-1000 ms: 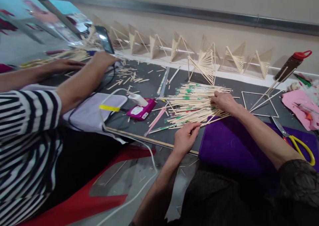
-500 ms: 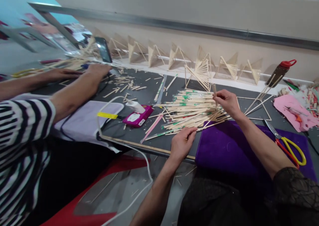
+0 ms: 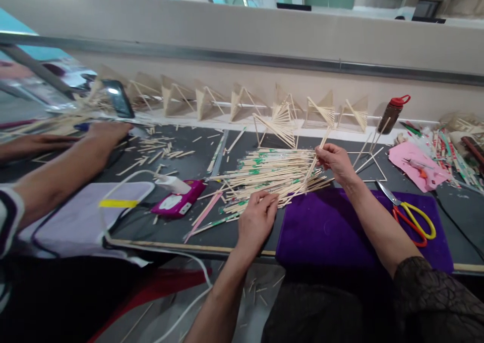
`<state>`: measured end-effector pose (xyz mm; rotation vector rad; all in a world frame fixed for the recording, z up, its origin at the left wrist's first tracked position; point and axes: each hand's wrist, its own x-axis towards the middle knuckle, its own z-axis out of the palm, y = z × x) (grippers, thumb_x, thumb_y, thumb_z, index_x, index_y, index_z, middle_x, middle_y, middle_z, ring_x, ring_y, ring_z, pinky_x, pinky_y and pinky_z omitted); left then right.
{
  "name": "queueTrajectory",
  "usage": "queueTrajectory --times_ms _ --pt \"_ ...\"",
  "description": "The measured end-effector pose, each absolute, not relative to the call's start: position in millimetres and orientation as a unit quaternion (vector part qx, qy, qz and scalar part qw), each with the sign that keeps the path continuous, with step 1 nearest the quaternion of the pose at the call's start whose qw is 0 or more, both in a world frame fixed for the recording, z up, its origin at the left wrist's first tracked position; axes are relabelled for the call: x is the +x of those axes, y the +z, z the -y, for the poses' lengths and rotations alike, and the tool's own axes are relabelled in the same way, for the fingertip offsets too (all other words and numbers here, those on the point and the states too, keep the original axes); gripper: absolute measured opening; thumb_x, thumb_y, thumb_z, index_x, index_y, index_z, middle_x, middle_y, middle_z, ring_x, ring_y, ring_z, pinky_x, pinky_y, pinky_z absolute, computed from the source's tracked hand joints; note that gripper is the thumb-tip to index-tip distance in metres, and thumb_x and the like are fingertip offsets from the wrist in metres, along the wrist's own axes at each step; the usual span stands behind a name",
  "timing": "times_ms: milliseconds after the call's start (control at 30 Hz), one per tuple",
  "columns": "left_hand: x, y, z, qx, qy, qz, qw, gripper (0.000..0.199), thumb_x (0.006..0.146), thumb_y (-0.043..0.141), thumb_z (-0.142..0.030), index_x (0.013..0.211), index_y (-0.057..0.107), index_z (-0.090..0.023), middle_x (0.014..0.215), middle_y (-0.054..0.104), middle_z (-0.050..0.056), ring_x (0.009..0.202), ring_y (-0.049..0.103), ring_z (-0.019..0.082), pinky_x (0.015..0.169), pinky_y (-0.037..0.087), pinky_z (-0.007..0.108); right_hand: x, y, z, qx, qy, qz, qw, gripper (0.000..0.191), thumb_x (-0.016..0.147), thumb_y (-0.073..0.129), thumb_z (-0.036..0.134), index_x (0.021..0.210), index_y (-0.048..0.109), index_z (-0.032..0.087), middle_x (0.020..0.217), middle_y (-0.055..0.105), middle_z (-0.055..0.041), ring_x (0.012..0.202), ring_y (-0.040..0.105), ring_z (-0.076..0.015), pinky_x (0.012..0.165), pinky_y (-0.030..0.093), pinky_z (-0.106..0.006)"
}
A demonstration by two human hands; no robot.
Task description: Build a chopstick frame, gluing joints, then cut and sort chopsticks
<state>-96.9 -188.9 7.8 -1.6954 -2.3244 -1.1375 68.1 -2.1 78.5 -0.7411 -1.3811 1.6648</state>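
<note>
Loose heap of thin pale sticks [image 3: 270, 169], lying mostly 9-to-3 o'clock, some in clear wrappers printed green. Held sticks [image 3: 311, 169] at its 3 o'clock end, raised, tops leaning toward 1.

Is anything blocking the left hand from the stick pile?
Nothing I see: the left hand is right at the near edge of the stick pile. The purple cloth lies off to its right.

My bare left hand [image 3: 259, 218] is back upward, fingers close together and slightly bent, my bare left forearm [image 3: 224, 290] angled forward. My bare right hand [image 3: 336, 161] is farther forward, thumb and fingertips pinched together, my bare right forearm [image 3: 380, 222] slanting in from the right.
</note>
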Motion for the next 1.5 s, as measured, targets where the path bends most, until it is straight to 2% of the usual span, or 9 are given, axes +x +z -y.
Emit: queueTrajectory --times_ms 67,167,300,400,567,933,1067,1233,1500 --pt "-90.9 22.9 176.6 -0.545 -0.434 0.716 -0.04 0.028 0.088 0.054 -0.037 0.094 0.077 -0.022 0.099 0.072 0.007 0.091 0.065 0.021 0.081 0.051 0.032 70.1 80.1 1.9 -0.296 0.65 0.569 0.408 0.034 0.061 0.076 0.046 0.072 0.06 0.018 0.058 0.059 0.0046 0.051 0.058 -0.0086 0.043 0.033 -0.019" --pt "-74.9 44.8 146.6 -0.482 -0.512 0.681 -0.204 0.03 0.083 0.06 -0.042 0.098 0.076 -0.021 0.083 0.072 0.004 0.059 0.057 0.013 0.059 0.047 0.026 72.2 81.2 1.6 -0.293 0.636 0.591 0.401 0.031 0.064 0.074 0.045 0.07 0.058 0.019 0.059 0.061 0.0037 0.051 0.058 -0.0084 0.044 0.034 -0.019" --pt "-53.3 55.7 105.6 -0.414 -0.566 0.57 -0.427 0.042 0.072 0.07 -0.055 0.084 0.073 -0.015 0.053 0.055 -0.002 0.041 0.038 0.007 0.041 0.025 0.02 73.9 79.2 -1.4 -0.297 0.621 0.61 0.393 0.034 0.063 0.075 0.047 0.068 0.057 0.018 0.057 0.06 0.0039 0.05 0.057 -0.0083 0.043 0.033 -0.019" --pt "-46.7 50.2 90.2 -0.395 -0.564 0.529 -0.496 0.047 0.064 0.075 -0.06 0.071 0.068 -0.014 0.042 0.043 -0.005 0.038 0.032 0.005 0.039 0.018 0.018 74.0 75.1 -4.6 -0.309 0.611 0.626 0.374 0.035 0.061 0.077 0.047 0.067 0.058 0.018 0.056 0.06 0.0046 0.047 0.054 -0.008 0.042 0.033 -0.019" --pt "-49.4 38.6 87.2 -0.364 -0.575 0.531 -0.506 0.044 0.052 0.086 -0.047 0.074 0.068 -0.014 0.056 0.057 -0.003 0.043 0.042 0.004 0.038 0.024 0.016 69.6 68.6 -4.5 -0.293 0.602 0.654 0.35 0.029 0.065 0.074 0.041 0.064 0.057 0.017 0.051 0.053 0.0067 0.046 0.049 -0.0065 0.045 0.037 -0.019" --pt "-53.5 34.4 89.0 -0.316 -0.63 0.525 -0.477 0.041 0.053 0.085 -0.041 0.075 0.064 -0.014 0.064 0.06 -0.002 0.045 0.044 0.003 0.036 0.027 0.015 70.2 65.6 -11.1 -0.328 0.528 0.678 0.392 0.012 0.082 0.06 0.029 0.077 0.06 0.018 0.06 0.055 0.005 0.05 0.049 -0.007 0.052 0.039 -0.02" --pt "-53.5 34.0 89.1 -0.316 -0.638 0.528 -0.464 0.042 0.056 0.082 -0.044 0.068 0.054 -0.016 0.062 0.06 -0.003 0.043 0.045 0.003 0.035 0.025 0.015 68.4 55.7 -12.9 -0.343 0.461 0.732 0.365 0.016 0.081 0.059 0.028 0.069 0.057 0.018 0.059 0.053 0.0053 0.053 0.051 -0.0088 0.055 0.039 -0.021" --pt "-53.6 28.4 86.8 -0.311 -0.644 0.524 -0.463 0.045 0.053 0.085 -0.046 0.074 0.058 -0.016 0.057 0.059 -0.005 0.037 0.042 0.004 0.033 0.026 0.016 65.0 51.8 -6.0 -0.343 0.35 0.823 0.288 0.018 0.084 0.055 0.023 0.067 0.06 0.017 0.062 0.056 0.003 0.065 0.055 -0.0124 0.062 0.036 -0.022" --pt "-55.9 23.2 84.7 -0.302 -0.652 0.558 -0.414 0.038 0.057 0.081 -0.042 0.078 0.062 -0.017 0.055 0.056 -0.006 0.036 0.038 0.004 0.034 0.022 0.018 60.5 53.5 3.8 -0.369 0.254 0.872 0.198 0.024 0.096 0.047 0.029 0.091 0.068 0.018 0.093 0.073 -0.0051 0.084 0.062 -0.0168 0.072 0.039 -0.024"
